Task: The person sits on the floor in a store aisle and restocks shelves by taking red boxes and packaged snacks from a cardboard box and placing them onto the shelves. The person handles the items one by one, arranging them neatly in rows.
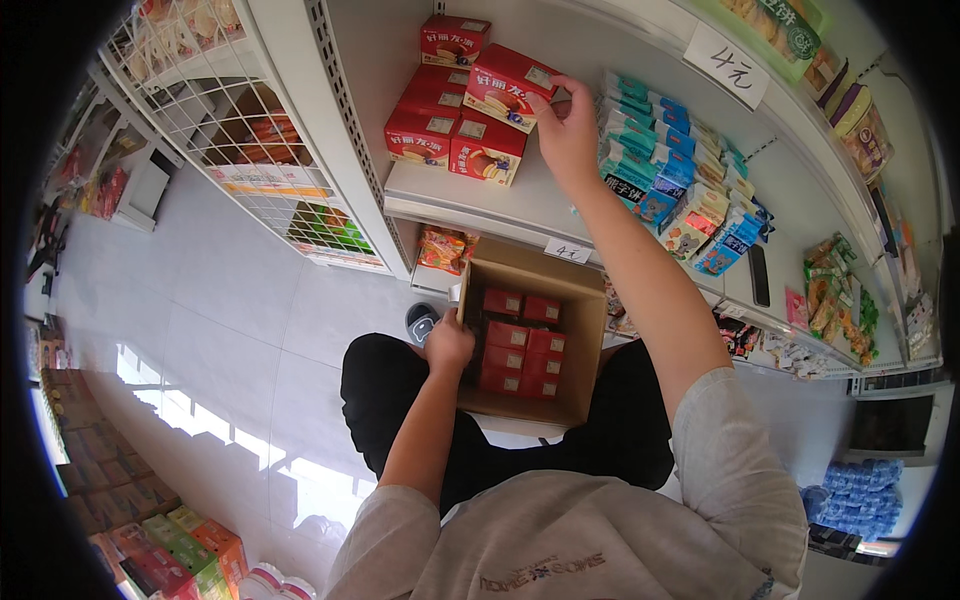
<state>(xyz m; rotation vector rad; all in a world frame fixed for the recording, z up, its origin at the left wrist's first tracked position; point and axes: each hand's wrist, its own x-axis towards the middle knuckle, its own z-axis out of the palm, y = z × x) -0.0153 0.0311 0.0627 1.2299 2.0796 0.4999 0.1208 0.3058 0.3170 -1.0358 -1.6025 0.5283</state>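
My right hand [566, 127] grips the right end of a red snack box [510, 84] with cakes pictured on its side. That box is raised slightly askew among several matching red boxes [420, 139] stacked at the left of the shelf [465, 193]. Down by my knees, my left hand [448, 345] holds the left edge of an open cardboard carton [589, 330]. Inside the carton lie several more red boxes [517, 345], set in two columns. My left fingertips are partly hidden by the carton's wall.
Right of my raised hand stand rows of teal, blue and cream snack packs [660, 165]. A dark phone [759, 276] lies farther right on the shelf. A white wire-mesh rack [247, 142] borders the shelf's left side. Stacked goods [187, 547] fill the lower left.
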